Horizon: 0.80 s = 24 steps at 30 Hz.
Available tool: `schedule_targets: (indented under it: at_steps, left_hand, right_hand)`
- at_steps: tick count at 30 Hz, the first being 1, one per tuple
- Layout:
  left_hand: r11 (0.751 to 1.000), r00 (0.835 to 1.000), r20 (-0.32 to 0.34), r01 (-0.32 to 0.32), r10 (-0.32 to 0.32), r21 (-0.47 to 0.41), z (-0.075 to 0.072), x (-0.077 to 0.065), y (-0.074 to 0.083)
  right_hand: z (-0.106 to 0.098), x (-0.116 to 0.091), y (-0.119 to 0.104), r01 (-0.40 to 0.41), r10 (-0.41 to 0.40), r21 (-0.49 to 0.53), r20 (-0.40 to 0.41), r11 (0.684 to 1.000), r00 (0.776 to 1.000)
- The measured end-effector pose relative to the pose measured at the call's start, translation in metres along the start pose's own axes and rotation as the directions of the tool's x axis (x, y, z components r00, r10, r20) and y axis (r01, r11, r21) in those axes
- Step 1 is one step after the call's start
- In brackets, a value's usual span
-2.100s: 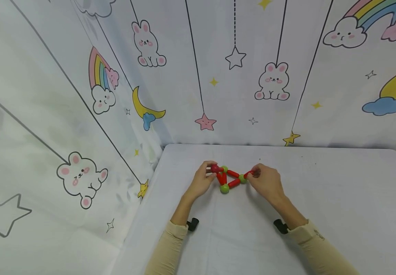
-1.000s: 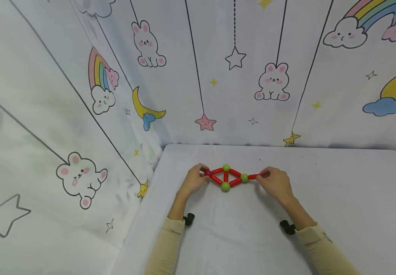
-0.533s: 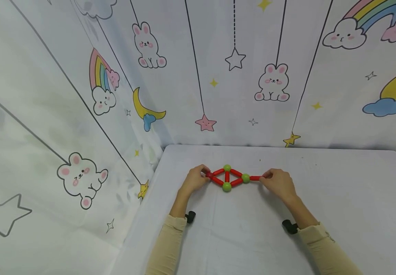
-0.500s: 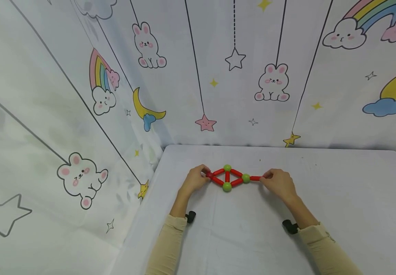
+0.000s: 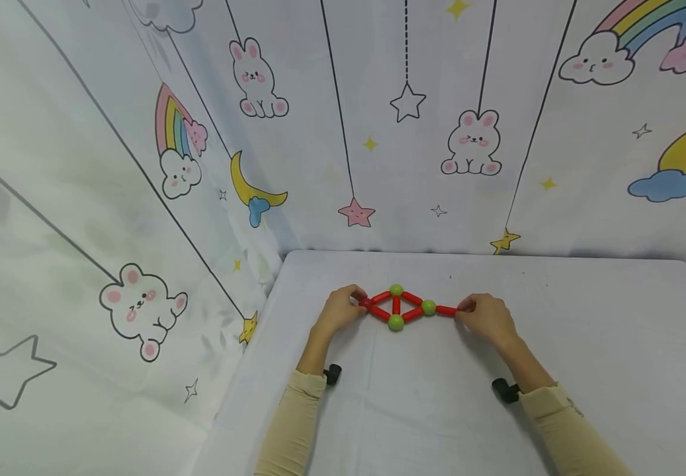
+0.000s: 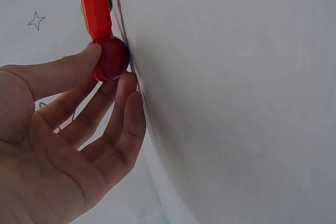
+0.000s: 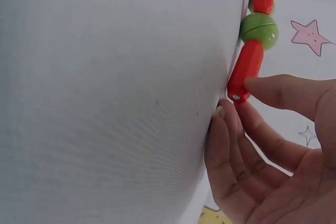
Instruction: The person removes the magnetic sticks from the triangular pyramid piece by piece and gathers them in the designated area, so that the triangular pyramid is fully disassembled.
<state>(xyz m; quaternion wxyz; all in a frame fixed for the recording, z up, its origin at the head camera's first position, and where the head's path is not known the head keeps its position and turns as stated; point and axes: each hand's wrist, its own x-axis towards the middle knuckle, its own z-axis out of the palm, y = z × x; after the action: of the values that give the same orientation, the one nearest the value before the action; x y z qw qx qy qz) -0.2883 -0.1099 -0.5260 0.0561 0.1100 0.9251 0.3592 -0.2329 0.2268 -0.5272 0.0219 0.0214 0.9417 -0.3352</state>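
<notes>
A diamond of red magnetic rods with a middle rod lies on the white table. Green balls join it at the back (image 5: 396, 289), the front (image 5: 396, 322) and the right (image 5: 428, 307); a dark red ball (image 6: 112, 57) forms the left corner. My left hand (image 5: 340, 309) pinches that red ball between thumb and fingers, partly hiding it in the head view. From the right green ball one more red rod (image 5: 446, 311) points outward. Its free end, with a small metal spot, is pinched by my right hand (image 5: 487, 317), thumb on one side and fingers opposite.
The white-covered table (image 5: 414, 403) ends at a hanging cloth (image 5: 313, 132) printed with rabbits, stars and rainbows at the back and left. Black wrist cameras sit at the left cuff (image 5: 332, 375) and right cuff (image 5: 505, 390).
Two seconds ago the shape was folded up on the left, with the hands closer together. It has since spread flat. My right hand has moved right with the outer rod; lately everything shifted slightly right.
</notes>
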Motion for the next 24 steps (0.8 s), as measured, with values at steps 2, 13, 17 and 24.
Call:
schedule_targets:
  at_steps: [2,13,17,24]
  left_hand:
    - [1.000,1.000,-0.003,0.002,-0.002,-0.007,0.000,0.000,0.000]
    - [0.997,1.000,0.002,0.010,-0.010,-0.073,-0.003,0.000,-0.002]
    - [0.988,1.000,-0.006,0.020,-0.021,-0.153,-0.005,0.000,-0.004]
    - [0.949,0.999,-0.024,0.024,-0.033,-0.314,-0.007,0.002,-0.006]
  right_hand:
    - [0.000,0.001,0.000,0.006,-0.006,-0.008,0.005,1.000,1.000]
    - [-0.006,-0.001,-0.013,0.044,-0.044,-0.001,-0.050,0.999,0.998]
    - [-0.007,-0.002,-0.025,0.086,-0.083,0.024,-0.094,0.996,0.992]
    - [-0.001,0.001,-0.050,0.160,-0.150,0.075,-0.123,0.984,0.981]
